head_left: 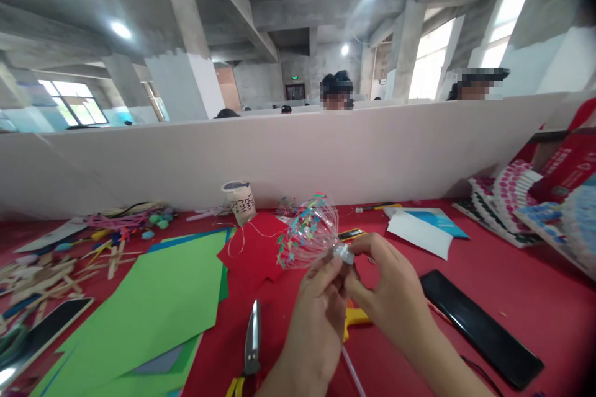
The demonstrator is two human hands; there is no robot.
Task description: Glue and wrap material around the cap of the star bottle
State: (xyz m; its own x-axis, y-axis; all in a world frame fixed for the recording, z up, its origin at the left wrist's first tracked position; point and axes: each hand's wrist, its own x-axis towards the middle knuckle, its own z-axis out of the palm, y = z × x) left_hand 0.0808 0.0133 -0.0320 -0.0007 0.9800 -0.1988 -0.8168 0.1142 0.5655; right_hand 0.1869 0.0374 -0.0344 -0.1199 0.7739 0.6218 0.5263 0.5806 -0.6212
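A spray of thin clear strands dotted with small coloured bits [307, 229] fans out up and left from a white base [344, 254]. My left hand [316, 316] and my right hand [388, 288] meet at that base, fingers pinched closed on it above the red table [512, 285]. A clear stick [351, 372] runs down from the hands toward the near edge.
Green paper sheets [153, 304] and a red sheet [254, 248] lie at left, pliers [251, 347] at front, a paper cup [241, 201] at back. A black flat case [479, 325] lies right, a phone [41, 332] left, craft sticks [51, 273] far left. People sit behind the white partition [298, 149].
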